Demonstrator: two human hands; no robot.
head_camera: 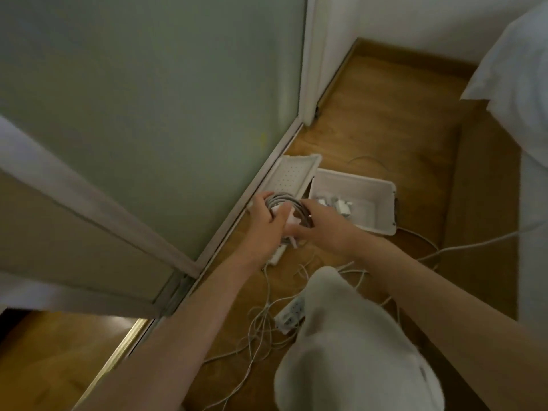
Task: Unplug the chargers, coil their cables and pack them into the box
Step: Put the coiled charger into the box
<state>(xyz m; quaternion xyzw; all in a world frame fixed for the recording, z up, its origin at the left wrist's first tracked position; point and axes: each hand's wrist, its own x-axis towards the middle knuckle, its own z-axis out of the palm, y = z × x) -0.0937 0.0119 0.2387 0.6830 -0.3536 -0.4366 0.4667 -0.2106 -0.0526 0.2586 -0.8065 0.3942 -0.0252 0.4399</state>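
My left hand (265, 222) grips a white charger with a coil of grey cable (286, 201) wound around it, held above the floor by the glass door. My right hand (321, 223) pinches the coil's right side, fingers curled on the loops. The white plastic box (382, 207) sits open on the wooden floor just to the right, with a few white chargers (336, 203) lying inside. Its perforated lid (292, 178) leans against the door frame behind my hands. A white power strip (292, 314) lies on the floor lower down, among loose white cables (261, 324).
A frosted glass sliding door (148, 99) fills the left. A bed with white bedding (522, 84) stands at the right, a cable (474, 243) running toward it. My knee in light fabric (350, 345) covers the lower middle. Another strip end (275, 256) peeks out under my left wrist.
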